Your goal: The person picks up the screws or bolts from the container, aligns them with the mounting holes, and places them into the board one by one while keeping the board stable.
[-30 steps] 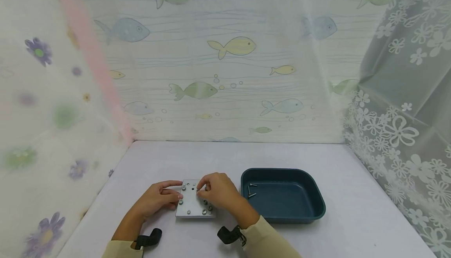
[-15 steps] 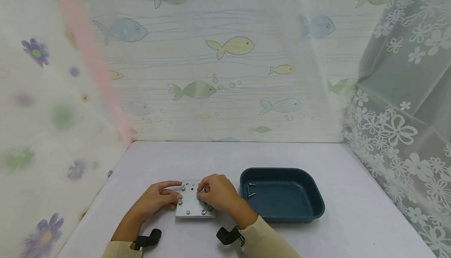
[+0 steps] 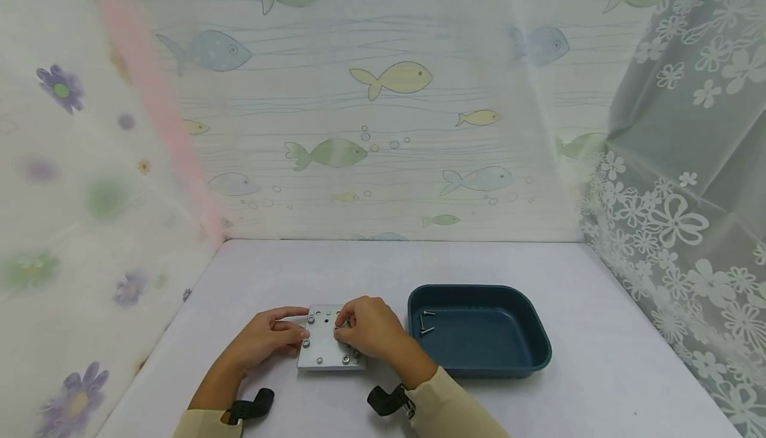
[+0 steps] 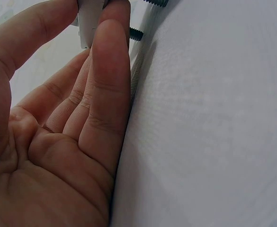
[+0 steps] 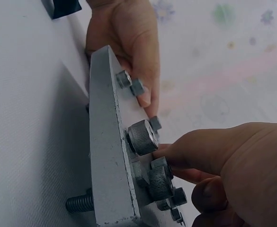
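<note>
A light grey metal plate (image 3: 326, 348) with several bolts in its holes lies on the white table. My left hand (image 3: 266, 338) holds its left edge, thumb on top and fingers lower down the side. Over the upper right part of the plate, my right hand (image 3: 374, 325) pinches a small bolt between thumb and forefinger; the fingertips hide most of it. In the right wrist view, knurled bolt heads (image 5: 143, 137) stand up from the face beside those fingers. A threaded bolt end (image 5: 79, 203) sticks out under the plate, and another bolt end (image 4: 136, 34) shows in the left wrist view.
To the right of the plate stands a dark blue tray (image 3: 479, 369), close to my right forearm. Several loose screws (image 3: 427, 330) lie at its left side. A fish-patterned curtain (image 3: 389, 159) hangs behind the table's back edge.
My right hand has lowered slightly over the plate, covering a bolt head that showed a second ago. The left hand keeps its hold, and the plate has not visibly moved.
</note>
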### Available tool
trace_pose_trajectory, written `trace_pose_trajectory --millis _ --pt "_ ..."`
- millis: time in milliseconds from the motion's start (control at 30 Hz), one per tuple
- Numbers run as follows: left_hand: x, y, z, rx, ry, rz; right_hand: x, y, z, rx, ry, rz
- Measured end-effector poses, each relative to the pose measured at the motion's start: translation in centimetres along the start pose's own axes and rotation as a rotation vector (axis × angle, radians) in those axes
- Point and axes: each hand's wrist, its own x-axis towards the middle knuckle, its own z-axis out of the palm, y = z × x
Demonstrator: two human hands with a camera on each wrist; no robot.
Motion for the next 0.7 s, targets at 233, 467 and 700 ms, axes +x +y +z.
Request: trace_pose_trajectory --millis 233,467,700 --pt "0.0 0.1 0.0 0.003 0.000 -0.006 0.0 -0.1 -0.6 -0.018 0.004 -0.005" --pt "0.0 0.3 0.1 0.025 0.017 -0.020 -0.1 -1.0 -2.1 -0.019 -0.015 -0.040" --pt "-0.2 0.5 0.2 0.015 0.018 -0.019 -0.5 -1.4 -4.1 -0.025 -0.027 -0.088"
